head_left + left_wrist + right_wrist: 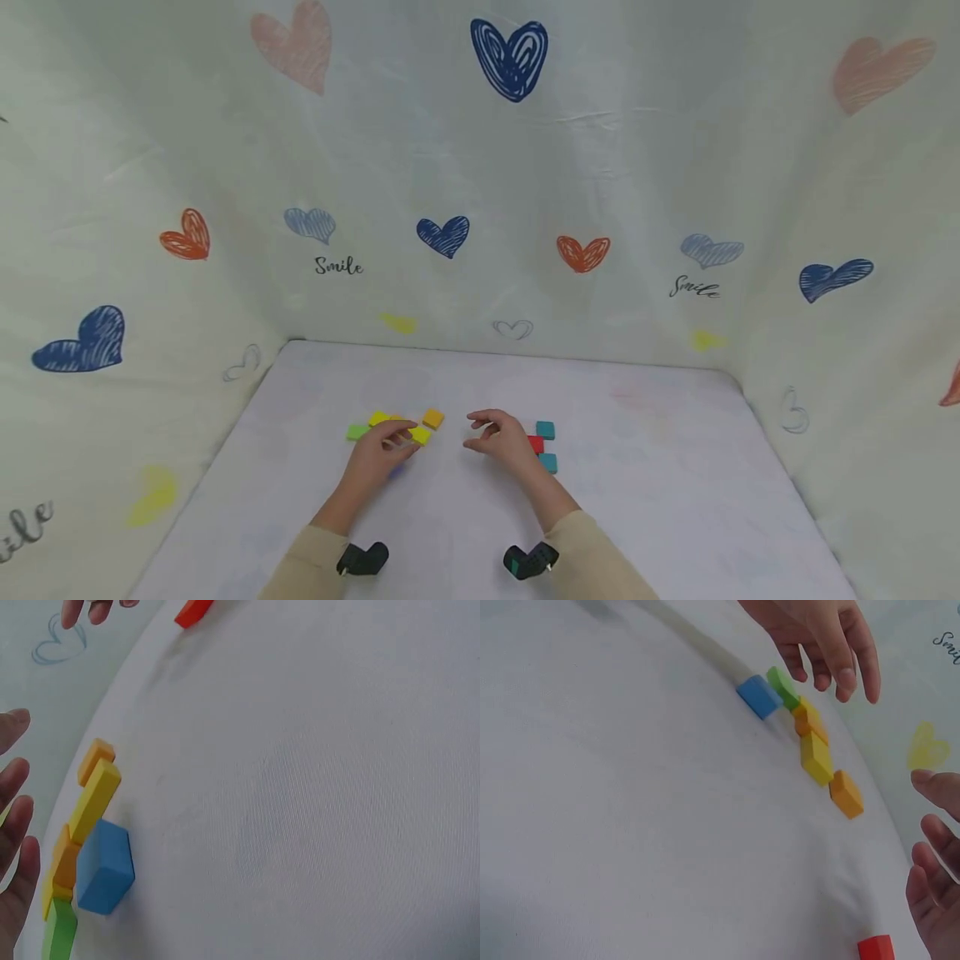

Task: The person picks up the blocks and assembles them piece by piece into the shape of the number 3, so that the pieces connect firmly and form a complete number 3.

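Note:
My left hand (378,454) hovers over a loose group of coloured blocks, fingers slightly bent, holding nothing. Around it lie a green block (357,432), a yellow block (378,418), a second yellow block (421,436) and an orange block (433,418). Another orange block (810,724) sits between the yellow ones, partly hidden in the head view. A blue block (105,866) stands on the near side of this row. To the right, my right hand (504,437) is held above the table with relaxed fingers and nothing between them. Beside its wrist is a red block (536,444).
Two teal blocks (546,430) lie by the red one, one behind it and one in front. The white-covered table (660,492) ends at the back and sides against a hanging white cloth (480,167) printed with hearts. Wrist cameras (363,559) sit on both sleeves.

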`<state>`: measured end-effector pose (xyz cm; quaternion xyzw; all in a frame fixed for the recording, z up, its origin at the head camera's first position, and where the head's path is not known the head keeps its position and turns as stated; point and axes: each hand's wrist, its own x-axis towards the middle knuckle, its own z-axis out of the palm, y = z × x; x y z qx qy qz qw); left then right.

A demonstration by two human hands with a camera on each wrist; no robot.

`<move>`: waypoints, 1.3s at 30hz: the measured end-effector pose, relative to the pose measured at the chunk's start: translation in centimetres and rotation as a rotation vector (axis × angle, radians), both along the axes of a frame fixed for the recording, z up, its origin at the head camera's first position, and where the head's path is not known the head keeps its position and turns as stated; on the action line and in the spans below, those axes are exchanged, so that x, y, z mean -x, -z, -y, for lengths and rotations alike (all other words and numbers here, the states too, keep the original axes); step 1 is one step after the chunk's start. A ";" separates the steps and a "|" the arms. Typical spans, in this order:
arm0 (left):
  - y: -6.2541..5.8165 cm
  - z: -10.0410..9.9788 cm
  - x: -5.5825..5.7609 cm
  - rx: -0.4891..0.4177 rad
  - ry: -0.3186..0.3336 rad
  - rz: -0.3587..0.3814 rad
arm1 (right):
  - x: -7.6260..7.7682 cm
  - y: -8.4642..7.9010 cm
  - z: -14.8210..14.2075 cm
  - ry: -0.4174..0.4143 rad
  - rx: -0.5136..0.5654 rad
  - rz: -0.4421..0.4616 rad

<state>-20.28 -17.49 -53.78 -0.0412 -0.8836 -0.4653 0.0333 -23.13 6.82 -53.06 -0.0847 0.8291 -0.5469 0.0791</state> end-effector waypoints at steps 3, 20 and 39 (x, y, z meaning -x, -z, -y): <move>0.1 0.8 -0.1 0.029 -0.029 0.022 | 0.5 0.5 1.0 -0.003 -0.010 0.019; 0.8 3.9 -0.7 0.043 -0.118 0.015 | 2.8 2.1 4.7 -0.100 -0.127 0.002; 1.7 4.4 -0.9 0.028 -0.114 0.023 | 4.5 3.4 6.7 -0.096 -0.256 -0.013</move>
